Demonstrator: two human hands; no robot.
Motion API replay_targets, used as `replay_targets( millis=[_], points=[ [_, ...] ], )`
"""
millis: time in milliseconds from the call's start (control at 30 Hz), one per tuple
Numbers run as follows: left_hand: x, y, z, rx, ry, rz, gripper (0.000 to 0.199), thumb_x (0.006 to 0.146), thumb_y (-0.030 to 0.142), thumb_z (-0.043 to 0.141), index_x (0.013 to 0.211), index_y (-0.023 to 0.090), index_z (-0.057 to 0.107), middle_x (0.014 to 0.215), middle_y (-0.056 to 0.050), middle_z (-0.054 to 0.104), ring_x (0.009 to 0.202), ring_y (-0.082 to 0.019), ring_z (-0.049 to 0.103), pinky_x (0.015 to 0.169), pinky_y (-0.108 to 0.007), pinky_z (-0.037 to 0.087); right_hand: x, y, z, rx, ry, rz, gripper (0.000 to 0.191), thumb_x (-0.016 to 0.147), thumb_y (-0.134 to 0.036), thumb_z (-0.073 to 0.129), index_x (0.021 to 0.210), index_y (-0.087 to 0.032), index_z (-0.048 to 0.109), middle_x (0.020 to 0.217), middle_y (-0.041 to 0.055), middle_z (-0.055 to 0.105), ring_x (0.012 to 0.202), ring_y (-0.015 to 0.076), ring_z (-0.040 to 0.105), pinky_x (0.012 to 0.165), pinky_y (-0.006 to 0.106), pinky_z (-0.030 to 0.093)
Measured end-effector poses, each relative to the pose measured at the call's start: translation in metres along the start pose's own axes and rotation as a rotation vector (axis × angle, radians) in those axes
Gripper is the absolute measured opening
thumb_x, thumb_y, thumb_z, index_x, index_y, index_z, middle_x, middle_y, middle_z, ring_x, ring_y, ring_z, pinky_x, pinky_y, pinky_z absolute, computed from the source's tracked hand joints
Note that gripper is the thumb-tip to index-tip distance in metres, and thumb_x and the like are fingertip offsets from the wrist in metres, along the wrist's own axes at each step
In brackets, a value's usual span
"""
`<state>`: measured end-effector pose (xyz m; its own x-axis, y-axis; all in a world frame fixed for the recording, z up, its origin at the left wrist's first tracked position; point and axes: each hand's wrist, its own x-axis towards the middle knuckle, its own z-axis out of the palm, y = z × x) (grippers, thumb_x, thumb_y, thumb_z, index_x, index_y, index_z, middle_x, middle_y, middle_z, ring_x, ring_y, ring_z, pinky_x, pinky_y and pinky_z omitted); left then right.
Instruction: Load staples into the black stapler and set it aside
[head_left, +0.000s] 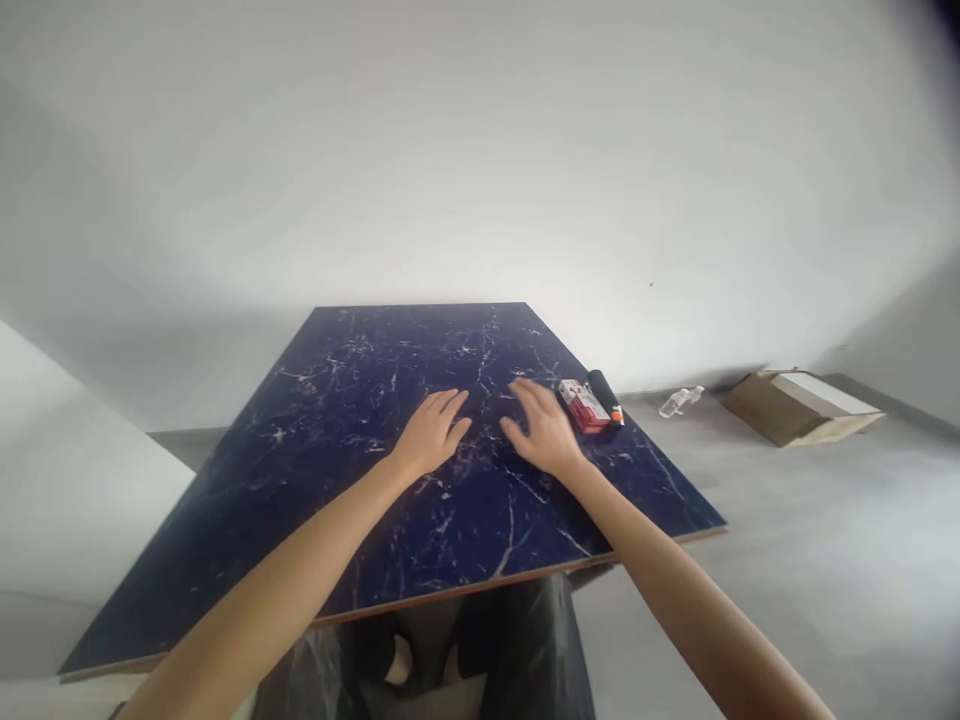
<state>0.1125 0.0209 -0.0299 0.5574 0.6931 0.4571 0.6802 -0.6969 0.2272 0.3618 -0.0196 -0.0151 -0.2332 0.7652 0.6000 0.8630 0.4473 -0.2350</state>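
The left hand (431, 432) and right hand (544, 430) are holding nothing, fingers loosely parted, above or on the blue worktop (360, 385). Just right of the right hand, a red-and-white box (586, 408) is lying beside a dark cylindrical item (601, 390). Handling seemingly isn't underway; grasping the box would call for reaching rightward.

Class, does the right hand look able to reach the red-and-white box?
Likely yes: the right hand looks empty, and the red-and-white box lies beside it, nothing visible between.

The head-worn camera faces forward and down from just behind the blue table (457, 525), toward a wall (480, 150).
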Motion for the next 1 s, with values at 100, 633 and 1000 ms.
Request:
replay_targets(
  millis=[100, 633, 1000],
  points=[
    [-0.015, -0.042, -0.025, 0.101, 0.068, -0.188, 0.071, 0.102, 0.053, 0.029, 0.16, 0.012, 0.019, 0.158, -0.017, 0.038, 0.15, -0.03, 0.028, 0.119, -0.046, 0.031, 0.037, -0.044, 0.044, 0.1, -0.358, -0.167, 0.074, 0.094, -0.063, 0.044, 0.152, -0.017, 0.04, 0.16, 0.0146, 0.034, 0.145, 0.033, 0.035, 0.118, 0.049, 0.029],
    [-0.016, -0.081, -0.017, 0.134, -0.352, -0.302, 0.083, 0.096, 0.071, 0.009, 0.16, 0.02, 0.025, 0.168, -0.006, 0.008, 0.155, -0.03, 0.001, 0.124, -0.052, 0.008, 0.065, -0.071, 0.103, -0.018, -0.597, -0.019, 0.079, 0.099, -0.054, 0.019, 0.158, -0.003, 0.021, 0.166, 0.0153, 0.012, 0.155, 0.028, 0.009, 0.125, 0.042, 0.007],
    [-0.018, -0.083, -0.012, 0.127, -0.362, -0.331, 0.078, 0.098, 0.067, 0.007, 0.16, 0.024, 0.026, 0.168, -0.006, 0.009, 0.155, -0.033, 0.007, 0.124, -0.05, 0.011, 0.067, -0.077, 0.098, -0.044, -0.612, -0.01, 0.076, 0.096, -0.048, 0.022, 0.157, -0.002, 0.024, 0.166, 0.0163, 0.016, 0.154, 0.0283, 0.012, 0.124, 0.042, 0.007]
  ],
)
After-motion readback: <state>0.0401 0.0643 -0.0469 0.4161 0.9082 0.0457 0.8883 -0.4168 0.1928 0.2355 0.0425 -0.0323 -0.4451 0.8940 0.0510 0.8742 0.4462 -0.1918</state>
